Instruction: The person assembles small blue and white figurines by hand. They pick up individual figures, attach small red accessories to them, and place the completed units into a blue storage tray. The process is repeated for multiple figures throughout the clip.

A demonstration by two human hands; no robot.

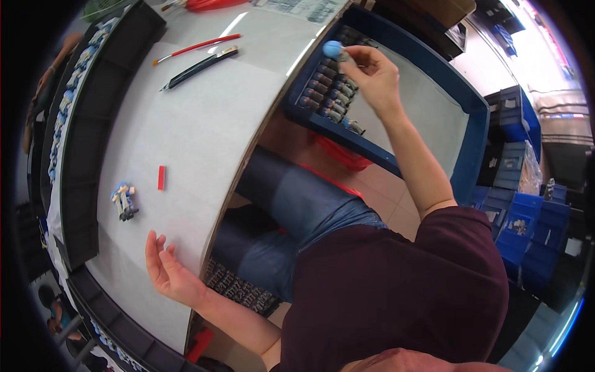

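Note:
My right hand (377,77) is raised over the blue tray (482,118) and pinches a small figurine with a round blue head (333,49); my fingers hide most of its body. Inside the tray, below that hand, several small figurines (334,102) lie in rows. My left hand (175,276) hovers over the near edge of the white table (180,133), fingers apart and holding nothing. Close to it on the tabletop lie a blue-haired figurine (124,201) and a small red block (161,178).
A black craft knife (199,68) and a red-handled brush (195,48) lie toward the table's upper end. Dark bins (93,136) border the far side, with a row of blue-and-white figurines (77,87) beyond. Blue storage bins (520,226) are stacked at the right.

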